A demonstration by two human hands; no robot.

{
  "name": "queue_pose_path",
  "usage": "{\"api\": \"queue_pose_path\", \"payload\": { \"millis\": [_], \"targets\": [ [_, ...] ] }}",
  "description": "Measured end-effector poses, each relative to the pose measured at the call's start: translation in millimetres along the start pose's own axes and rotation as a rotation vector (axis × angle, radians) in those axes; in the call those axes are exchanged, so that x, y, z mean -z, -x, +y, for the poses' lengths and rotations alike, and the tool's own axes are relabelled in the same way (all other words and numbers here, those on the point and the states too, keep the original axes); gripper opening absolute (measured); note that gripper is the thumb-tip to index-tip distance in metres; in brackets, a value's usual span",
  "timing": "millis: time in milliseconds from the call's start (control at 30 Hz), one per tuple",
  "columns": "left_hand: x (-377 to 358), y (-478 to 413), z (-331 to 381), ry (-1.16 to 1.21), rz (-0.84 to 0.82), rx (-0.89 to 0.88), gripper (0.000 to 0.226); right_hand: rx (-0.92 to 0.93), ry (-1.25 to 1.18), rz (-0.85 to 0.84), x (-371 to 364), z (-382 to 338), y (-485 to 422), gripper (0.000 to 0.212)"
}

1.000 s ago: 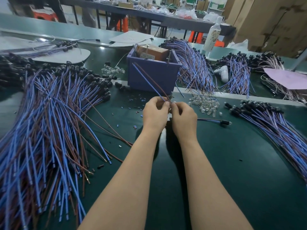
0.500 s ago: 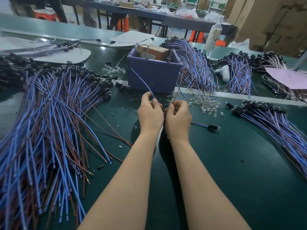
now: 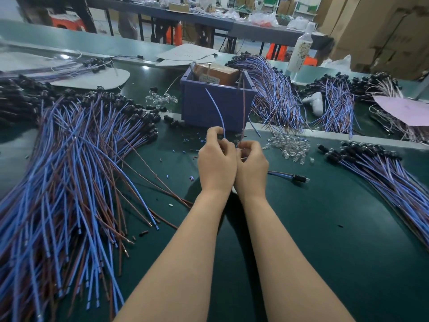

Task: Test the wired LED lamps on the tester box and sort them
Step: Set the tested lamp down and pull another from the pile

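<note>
Testing step: thin blue wire [image 3: 217, 108] is pinched by left hand [image 3: 217, 161], thin brown wire [image 3: 243, 108] by right hand [image 3: 251, 168]; touching both to blue plastic tester box [image 3: 199, 105] is judged next.

Single head-worn wide-angle view, looking forward and down, close over both forearms, green work table [image 3: 325, 228] filling the frame, background benches far off at the top edge

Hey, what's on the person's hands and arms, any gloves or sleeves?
Nothing is worn that shows. The left hand and right hand have no gloves, and no ring or watch is visible. The left forearm and right forearm are uncovered, with no sleeve in view.
</note>
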State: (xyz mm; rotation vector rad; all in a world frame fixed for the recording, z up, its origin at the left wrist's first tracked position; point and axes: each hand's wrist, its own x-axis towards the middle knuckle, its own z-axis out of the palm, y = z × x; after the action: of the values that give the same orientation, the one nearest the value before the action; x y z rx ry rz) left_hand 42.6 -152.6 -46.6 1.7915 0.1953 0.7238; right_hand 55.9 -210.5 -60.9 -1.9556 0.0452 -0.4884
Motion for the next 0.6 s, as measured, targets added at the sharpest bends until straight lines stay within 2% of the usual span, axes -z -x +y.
{"api": "queue_pose_path", "payload": {
  "millis": [200, 600],
  "targets": [
    [1.0, 1.2, 0.9, -0.02, 0.016, -0.008, 0.012, -0.019, -0.011, -0.004, -0.4, 0.1, -0.2, 0.011],
    [1.7, -1.0, 0.8, 0.035, -0.017, 0.033, 0.014, -0.011, 0.004, -0.007, 0.7, -0.1, 0.1, 0.007]
  ]
}}
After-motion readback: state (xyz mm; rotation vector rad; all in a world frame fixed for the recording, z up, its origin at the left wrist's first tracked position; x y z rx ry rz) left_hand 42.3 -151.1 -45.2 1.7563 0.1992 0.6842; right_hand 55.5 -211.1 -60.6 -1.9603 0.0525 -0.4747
